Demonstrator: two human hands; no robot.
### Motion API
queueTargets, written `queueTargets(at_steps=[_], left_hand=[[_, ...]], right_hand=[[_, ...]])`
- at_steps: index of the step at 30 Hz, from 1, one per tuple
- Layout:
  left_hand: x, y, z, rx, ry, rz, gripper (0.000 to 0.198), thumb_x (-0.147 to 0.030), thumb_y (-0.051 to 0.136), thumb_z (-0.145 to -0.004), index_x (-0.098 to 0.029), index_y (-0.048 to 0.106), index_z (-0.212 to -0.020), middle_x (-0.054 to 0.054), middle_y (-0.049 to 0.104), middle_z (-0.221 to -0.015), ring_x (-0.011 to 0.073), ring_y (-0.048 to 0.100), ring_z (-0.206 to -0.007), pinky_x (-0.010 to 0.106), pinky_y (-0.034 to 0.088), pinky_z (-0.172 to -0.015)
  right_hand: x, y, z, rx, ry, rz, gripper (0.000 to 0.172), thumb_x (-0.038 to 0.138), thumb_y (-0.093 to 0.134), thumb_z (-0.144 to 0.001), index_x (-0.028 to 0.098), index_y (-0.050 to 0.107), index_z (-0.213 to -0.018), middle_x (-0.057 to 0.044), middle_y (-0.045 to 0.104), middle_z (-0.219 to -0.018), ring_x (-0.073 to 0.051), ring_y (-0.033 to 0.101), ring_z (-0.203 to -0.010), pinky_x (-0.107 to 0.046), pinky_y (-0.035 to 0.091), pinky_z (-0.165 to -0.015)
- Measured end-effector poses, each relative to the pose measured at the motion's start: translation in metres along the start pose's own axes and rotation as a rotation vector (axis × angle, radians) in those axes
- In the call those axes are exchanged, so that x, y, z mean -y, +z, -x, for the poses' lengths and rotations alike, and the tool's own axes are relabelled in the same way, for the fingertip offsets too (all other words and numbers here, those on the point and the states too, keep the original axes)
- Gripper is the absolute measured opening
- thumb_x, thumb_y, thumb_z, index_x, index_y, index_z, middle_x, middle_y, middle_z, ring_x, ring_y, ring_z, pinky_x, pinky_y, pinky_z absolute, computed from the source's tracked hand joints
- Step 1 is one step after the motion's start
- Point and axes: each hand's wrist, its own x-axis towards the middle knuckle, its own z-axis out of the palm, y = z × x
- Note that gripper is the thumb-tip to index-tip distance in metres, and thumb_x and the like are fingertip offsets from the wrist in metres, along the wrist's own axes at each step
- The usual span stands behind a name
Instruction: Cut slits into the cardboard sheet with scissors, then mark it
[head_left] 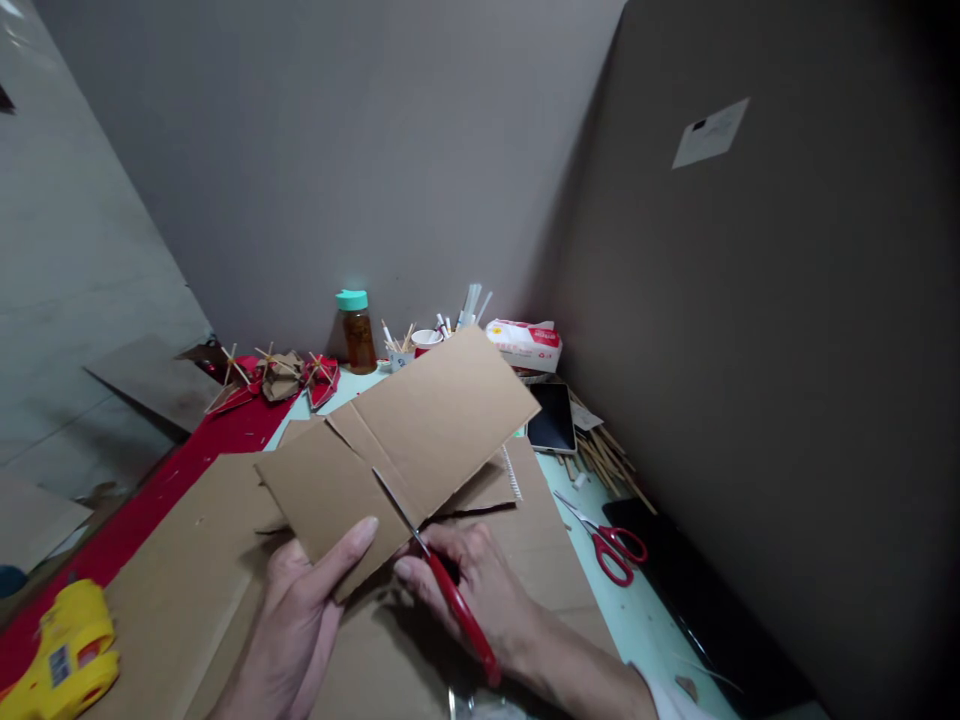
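Note:
My left hand (300, 610) grips the lower left part of a brown cardboard piece (450, 410), thumb on top and fingers underneath. In my right hand (487, 590) is a pair of scissors (457, 610) with red handles, its blades across the cardboard's lower edge. One blade lies over the cardboard's face, and the other is hidden below. A slit runs in from the cardboard's upper edge, left of the blade tip. Both hands are held above a larger cardboard sheet (540, 560).
A second pair of red scissors (611, 545) lies at right, beside wooden sticks (604, 455), a phone (552, 418) and a black flat object (705, 590). A yellow glue gun (67, 650) sits at lower left. Behind stand a bottle (357, 335), cups (426, 341) and a tissue pack (525, 345).

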Motion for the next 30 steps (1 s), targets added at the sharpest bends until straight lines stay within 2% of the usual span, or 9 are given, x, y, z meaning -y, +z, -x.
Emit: queueTargets(at_steps=[5, 8, 12, 16, 21, 25, 30], left_hand=[[-0.004, 0.003, -0.006, -0.014, -0.047, 0.029, 0.072, -0.039, 0.106, -0.041, -0.024, 0.072, -0.102, 0.008, 0.079, -0.113, 0.0365, 0.069, -0.124, 0.03, 0.069, -0.079], [-0.01, 0.003, -0.009, -0.055, -0.024, 0.043, 0.069, -0.036, 0.104, -0.039, -0.022, 0.07, -0.097, 0.008, 0.08, -0.108, 0.0354, 0.073, -0.118, 0.029, 0.069, -0.078], [-0.018, 0.002, -0.011, -0.097, 0.043, 0.03, 0.069, -0.029, 0.099, -0.042, -0.022, 0.07, -0.103, 0.007, 0.08, -0.106, 0.0346, 0.076, -0.107, 0.03, 0.069, -0.073], [-0.02, 0.003, -0.009, -0.081, 0.099, 0.0, 0.065, -0.027, 0.096, -0.05, -0.025, 0.071, -0.11, 0.006, 0.079, -0.114, 0.0334, 0.076, -0.104, 0.031, 0.068, -0.071], [-0.02, 0.003, -0.005, -0.053, 0.099, -0.006, 0.07, -0.036, 0.102, -0.05, -0.023, 0.073, -0.112, 0.007, 0.08, -0.11, 0.0317, 0.077, -0.098, 0.029, 0.068, -0.071], [-0.021, 0.002, -0.003, -0.055, 0.097, -0.002, 0.083, -0.043, 0.107, -0.043, -0.024, 0.072, -0.116, 0.007, 0.081, -0.109, 0.0325, 0.077, -0.096, 0.029, 0.068, -0.069], [-0.024, 0.003, 0.003, -0.033, 0.105, -0.03, 0.09, -0.044, 0.106, -0.045, -0.023, 0.069, -0.124, 0.01, 0.079, -0.115, 0.038, 0.076, -0.104, 0.036, 0.07, -0.073]], right_hand=[[-0.004, 0.002, -0.003, -0.009, 0.005, -0.026, 0.036, 0.048, 0.059, -0.09, 0.021, 0.057, -0.068, 0.002, 0.053, -0.061, -0.013, 0.047, -0.056, -0.026, 0.036, -0.057], [-0.007, 0.003, 0.0, -0.009, 0.014, -0.023, 0.036, 0.046, 0.062, -0.089, 0.021, 0.056, -0.065, 0.003, 0.051, -0.058, -0.012, 0.045, -0.054, -0.026, 0.033, -0.055], [-0.009, 0.002, 0.004, 0.002, 0.031, -0.029, 0.037, 0.045, 0.071, -0.085, 0.02, 0.055, -0.063, 0.004, 0.048, -0.056, -0.012, 0.041, -0.056, -0.026, 0.029, -0.054], [-0.007, -0.003, 0.009, 0.02, 0.056, -0.052, 0.033, 0.046, 0.079, -0.083, 0.018, 0.063, -0.076, 0.005, 0.051, -0.063, -0.012, 0.04, -0.06, -0.025, 0.03, -0.055], [-0.003, -0.008, 0.011, 0.029, 0.073, -0.076, 0.046, 0.055, 0.086, -0.077, 0.015, 0.068, -0.093, 0.004, 0.055, -0.072, -0.013, 0.043, -0.065, -0.026, 0.033, -0.058], [0.004, -0.008, 0.01, 0.043, 0.097, -0.097, 0.057, 0.067, 0.084, -0.073, 0.015, 0.066, -0.088, 0.003, 0.054, -0.07, -0.014, 0.044, -0.065, -0.028, 0.033, -0.058], [0.014, -0.009, 0.012, 0.076, 0.126, -0.125, 0.061, 0.073, 0.083, -0.071, 0.017, 0.064, -0.087, 0.001, 0.056, -0.072, -0.015, 0.046, -0.066, -0.028, 0.036, -0.06]])
